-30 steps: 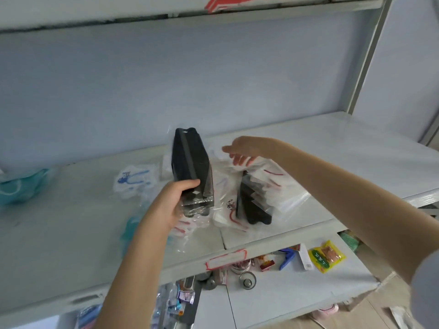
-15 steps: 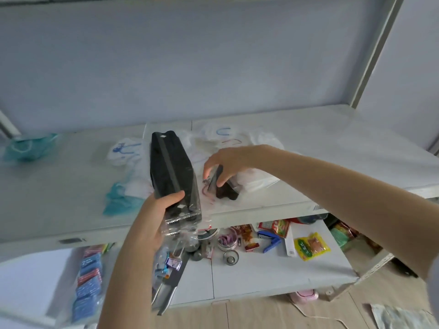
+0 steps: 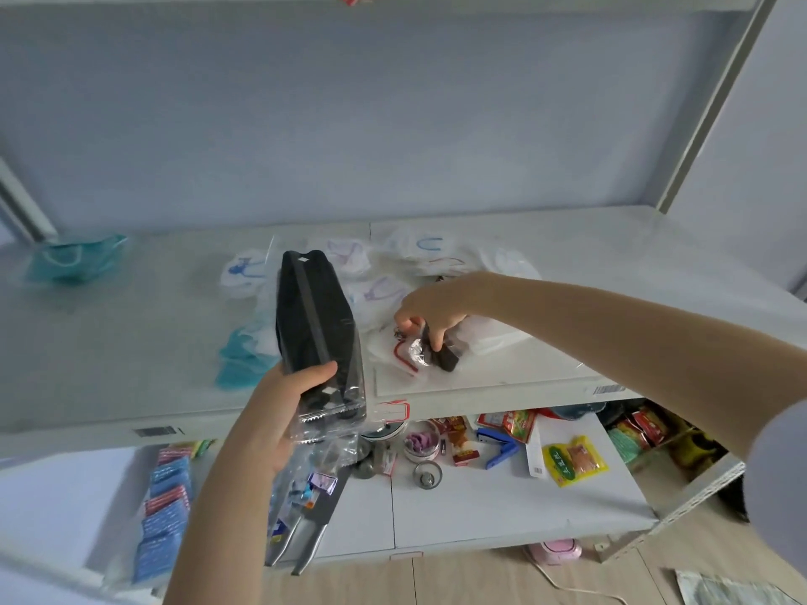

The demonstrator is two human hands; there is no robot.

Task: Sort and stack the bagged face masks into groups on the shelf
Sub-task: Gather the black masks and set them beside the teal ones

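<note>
Gripping the black mask stack (image 3: 316, 325) at its lower end: left hand (image 3: 279, 412) wrapped round it, thumb across the front, stack upright above the shelf (image 3: 109, 342) edge. Right hand (image 3: 436, 305) pinches a single black bagged mask (image 3: 445, 360) lying on the shelf under my fingertips. My read: light, soft, slick film, so pinch through the mask, not the loose bag edge. White masks (image 3: 419, 251) lie behind my right fingers, a teal mask (image 3: 74, 259) far left. Pale wall beyond.

Left hand (image 3: 279, 412) and right hand (image 3: 430, 307) bare. Left forearm (image 3: 218, 517) and right forearm (image 3: 611, 334) bare too. Only clothing in shot: sleeve (image 3: 781, 465) on right upper arm, pale grey-lavender, plain fabric, smooth rounded edge, cut off by the frame border.
</note>
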